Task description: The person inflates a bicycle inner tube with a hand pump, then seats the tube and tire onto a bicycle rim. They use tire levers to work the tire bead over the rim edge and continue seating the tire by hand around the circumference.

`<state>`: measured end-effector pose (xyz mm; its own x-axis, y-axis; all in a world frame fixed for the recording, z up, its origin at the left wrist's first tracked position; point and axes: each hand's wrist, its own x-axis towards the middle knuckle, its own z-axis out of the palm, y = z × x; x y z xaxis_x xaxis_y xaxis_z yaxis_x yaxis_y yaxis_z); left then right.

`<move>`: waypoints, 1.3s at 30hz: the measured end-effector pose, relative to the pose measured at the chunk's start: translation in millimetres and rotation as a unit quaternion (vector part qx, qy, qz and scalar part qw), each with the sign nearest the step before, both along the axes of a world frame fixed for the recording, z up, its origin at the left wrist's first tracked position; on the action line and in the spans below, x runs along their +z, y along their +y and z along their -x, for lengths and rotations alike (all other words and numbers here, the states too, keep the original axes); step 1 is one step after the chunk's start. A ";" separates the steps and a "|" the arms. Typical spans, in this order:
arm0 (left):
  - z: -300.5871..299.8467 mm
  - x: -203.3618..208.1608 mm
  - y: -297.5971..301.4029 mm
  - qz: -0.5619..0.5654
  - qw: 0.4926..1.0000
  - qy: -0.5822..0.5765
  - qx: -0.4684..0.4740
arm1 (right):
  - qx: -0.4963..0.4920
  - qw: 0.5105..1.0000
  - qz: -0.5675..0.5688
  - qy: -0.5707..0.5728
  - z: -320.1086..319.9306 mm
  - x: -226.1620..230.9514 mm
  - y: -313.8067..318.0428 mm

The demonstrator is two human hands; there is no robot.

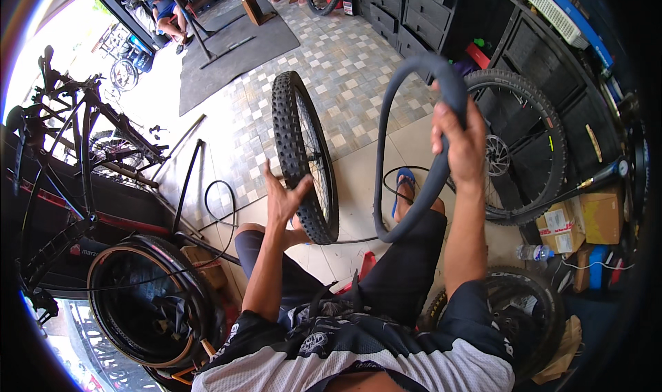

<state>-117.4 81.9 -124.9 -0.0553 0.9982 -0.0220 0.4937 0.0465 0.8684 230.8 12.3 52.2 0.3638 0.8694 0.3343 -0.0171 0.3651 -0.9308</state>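
A bicycle wheel (319, 161) with a knobbly black tyre stands upright in front of me, slightly tilted. Against the near side of its tread rests my left hand (281, 200), fingers stretched apart and thumb laid over the knobs. Raised on the right, my right hand (460, 144) is closed around a dark grey inner tube (381, 178). The tube hangs as a long rounded loop, partly filled out, down to my right thigh. It is outside the tyre.
Left stand a bike frame (79, 126) and stacked tyres (103, 326). A thin hose (231, 206) snakes over the floor. Another wheel (552, 151) leans on black drawers (414, 13) at right, near cardboard boxes (600, 216) and a plastic bottle (534, 253). A person (167, 13) sits far left.
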 end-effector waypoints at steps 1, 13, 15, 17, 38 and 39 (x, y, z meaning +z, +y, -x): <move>-4.7 13.2 9.4 -0.084 0.990 0.111 0.035 | -0.018 1.000 -0.010 -0.017 -4.7 14.8 3.5; -10.8 56.6 38.9 0.128 0.925 0.358 0.000 | 0.034 0.865 0.110 -0.488 -41.2 191.0 91.9; 12.8 50.6 32.9 0.080 0.947 0.312 0.006 | 0.006 0.827 0.112 -0.551 -23.1 161.8 138.4; 37.9 45.9 26.8 0.082 0.960 0.267 0.004 | 0.089 0.829 0.136 -0.535 -17.7 127.0 164.8; -11.1 -48.1 -34.9 0.092 0.830 -0.542 0.093 | 0.000 0.881 0.030 -0.472 84.2 -88.0 100.6; -15.0 -47.4 -36.8 0.088 0.811 -0.570 0.096 | 0.027 0.883 0.021 -0.468 93.4 -86.4 92.7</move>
<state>-102.4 45.1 -172.3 -0.0524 0.9498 -0.3086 -0.6569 0.2000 0.7269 137.4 105.1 -34.2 -0.0976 0.8955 0.4343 0.7503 0.3529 -0.5590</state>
